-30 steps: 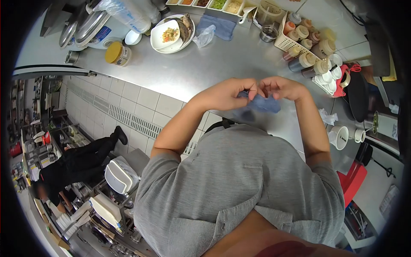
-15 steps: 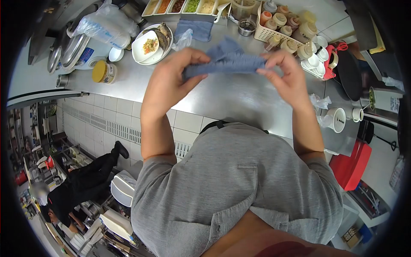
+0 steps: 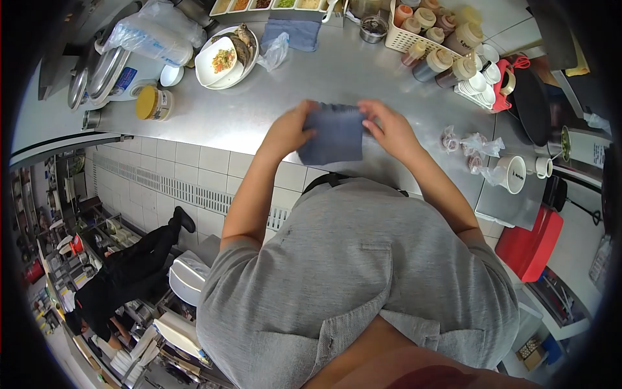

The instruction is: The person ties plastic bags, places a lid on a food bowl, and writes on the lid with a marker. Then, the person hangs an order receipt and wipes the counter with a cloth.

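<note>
A folded blue-grey cloth (image 3: 332, 133) hangs over the near side of the steel counter (image 3: 214, 120), its front part a little blurred. My left hand (image 3: 288, 131) is closed on the cloth's left edge, thumb on the side towards me. At the upper right corner, my right hand (image 3: 392, 133) pinches the cloth between thumb and fingers. A second blue cloth (image 3: 291, 34) lies flat farther back. Beside it are a crumpled plastic bag (image 3: 275, 52) and a white plate (image 3: 241, 76) carrying a smaller dish of chopped food and a dark fish.
A yellow-lidded jar (image 3: 148, 104) stands at the left. Sauce bottles fill a cream basket (image 3: 403, 40) at the back right. Small tied bags (image 3: 474, 146) and a white cup (image 3: 514, 175) sit on the right. A person in black (image 3: 123, 272) works behind, at the left.
Both hands have come down and nearer to me with the cloth. It was a narrow, raised strip with a loose flap; now it hangs as a folded rectangle.
</note>
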Tool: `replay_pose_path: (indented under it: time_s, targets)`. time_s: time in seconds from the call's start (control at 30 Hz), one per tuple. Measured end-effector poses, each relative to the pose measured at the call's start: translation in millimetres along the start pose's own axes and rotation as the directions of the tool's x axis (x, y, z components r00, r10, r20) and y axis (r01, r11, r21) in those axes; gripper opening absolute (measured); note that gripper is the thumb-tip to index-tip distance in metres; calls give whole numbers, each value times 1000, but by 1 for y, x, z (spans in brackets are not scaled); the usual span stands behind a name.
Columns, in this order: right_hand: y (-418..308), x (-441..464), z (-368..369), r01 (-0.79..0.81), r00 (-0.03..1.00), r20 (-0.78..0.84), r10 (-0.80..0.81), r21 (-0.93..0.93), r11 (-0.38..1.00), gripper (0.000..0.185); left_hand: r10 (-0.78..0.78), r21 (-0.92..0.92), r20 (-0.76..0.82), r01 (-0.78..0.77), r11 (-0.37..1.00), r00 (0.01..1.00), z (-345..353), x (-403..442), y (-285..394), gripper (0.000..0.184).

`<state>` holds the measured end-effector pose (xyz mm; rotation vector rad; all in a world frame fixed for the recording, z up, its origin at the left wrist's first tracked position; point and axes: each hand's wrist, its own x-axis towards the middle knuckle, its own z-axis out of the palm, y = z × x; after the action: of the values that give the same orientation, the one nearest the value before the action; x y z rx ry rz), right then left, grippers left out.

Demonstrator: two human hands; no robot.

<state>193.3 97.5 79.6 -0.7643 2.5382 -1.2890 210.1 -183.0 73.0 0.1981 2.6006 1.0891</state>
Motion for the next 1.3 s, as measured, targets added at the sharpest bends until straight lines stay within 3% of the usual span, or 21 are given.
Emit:
replay_pose_path:
  time_s: [0.03, 0.07, 0.13, 0.2, 0.27, 0.33, 0.4, 0.5, 0.63, 0.7, 0.83, 0.87, 0.9, 0.93, 0.97, 1.0, 1.03, 1.13, 1.2, 1.23, 1.3]
  targets:
    - [0, 3, 1, -24, 992, -122, 22, -14, 1000, 28, 1, 1, 1, -1, 1000, 1000, 3, 3, 3, 42]
    - [1, 5, 1, -51, 969, -242, 44, -24, 998, 24, 178, 223, -157, -141, 965, 971, 9, 6, 9, 43]
    - [22, -1, 5, -82, 987, -145, 73, -52, 995, 21, 374, 449, -262, -231, 863, 889, 19, 7, 13, 45]
    - [38, -11, 20, -110, 993, -52, 106, -83, 990, 19, 184, 341, 59, -193, 920, 981, 36, 2, 5, 51]
    - [44, -21, 40, -218, 966, 100, 239, -181, 959, 21, 195, 406, 66, -205, 891, 979, 63, -5, -14, 53]
    - [52, -20, 64, -312, 942, 63, 331, -204, 928, 24, 66, 385, 21, -69, 921, 998, 80, -11, -27, 52]
    - [56, -15, 78, -482, 863, -10, 504, -310, 819, 25, 67, 368, 34, -74, 927, 997, 84, -15, -31, 52]
    - [63, -15, 85, -398, 916, -67, 395, -276, 875, 30, 107, 376, 44, -116, 919, 993, 88, -25, -26, 51]
    - [40, -25, 57, -431, 901, -72, 427, -245, 868, 28, 207, 411, 16, -195, 891, 978, 88, -36, -25, 47]
    - [52, -39, 53, -574, 807, 211, 551, 66, 816, 26, 220, 420, 36, -214, 882, 975, 90, -38, -32, 47]
    - [47, -55, 60, -670, 727, 170, 665, -34, 741, 30, 281, 418, 117, -304, 856, 952, 90, -41, -38, 37]
    - [43, -56, 61, -391, 919, 1, 393, -91, 916, 31, 283, 418, 116, -305, 856, 952, 87, -40, -36, 37]
    - [37, -56, 61, -83, 989, -137, 56, -197, 977, 32, 304, 381, 133, -331, 863, 943, 79, -41, -25, 32]
    - [34, -53, 58, -85, 989, -137, 58, -198, 976, 32, 325, 342, 148, -357, 869, 934, 71, -41, -15, 28]
    - [30, -48, 54, 64, 997, -9, -70, -303, 951, 32, 327, 340, 149, -359, 869, 933, 64, -38, -6, 28]
    - [29, -45, 52, 222, 974, 132, -185, -383, 897, 33, 213, 324, 239, -284, 902, 947, 58, -34, 3, 25]
    - [36, -44, 54, 223, 974, 132, -186, -385, 896, 33, 97, 316, 327, -205, 926, 940, 54, -29, 8, 23]
    - [55, -37, 61, 232, 963, 207, -175, -292, 928, 29, 149, 279, 300, -236, 931, 942, 38, -9, 4, 23]
    - [60, -31, 62, 0, 990, 138, 8, -58, 998, 22, 81, 307, 328, -187, 933, 941, 28, 4, 3, 23]
    - [64, -29, 66, -2, 990, 139, 10, -58, 998, 22, 112, 238, 281, -182, 954, 953, 25, 8, 0, 25]
    - [74, -24, 75, -174, 978, -26, 205, 435, 884, 14, 120, 115, 264, -155, 981, 957, 14, 17, 0, 30]
